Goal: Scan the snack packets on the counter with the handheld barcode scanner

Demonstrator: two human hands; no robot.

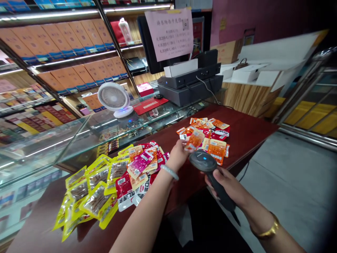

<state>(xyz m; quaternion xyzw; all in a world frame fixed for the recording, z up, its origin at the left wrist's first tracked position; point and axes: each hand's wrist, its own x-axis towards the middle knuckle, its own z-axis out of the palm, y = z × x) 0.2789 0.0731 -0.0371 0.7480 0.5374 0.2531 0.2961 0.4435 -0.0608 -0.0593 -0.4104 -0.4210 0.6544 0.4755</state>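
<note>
My left hand (179,156) holds a small orange snack packet (194,140) up over the dark red counter (244,135). My right hand (226,184) grips a black handheld barcode scanner (204,161), its head with a blue light just below and right of that packet. Behind the packet lies a pile of orange and red snack packets (214,135). To the left lies a second pile of pink, orange and red packets (143,163), and further left several yellow-edged packets (89,193).
A glass display case (52,147) adjoins the counter on the left, with a white desk fan (114,98) on it. A black cash register and printer (191,82) stand at the back under a pink notice. Shelves of boxed goods fill the left wall. Grey floor lies right.
</note>
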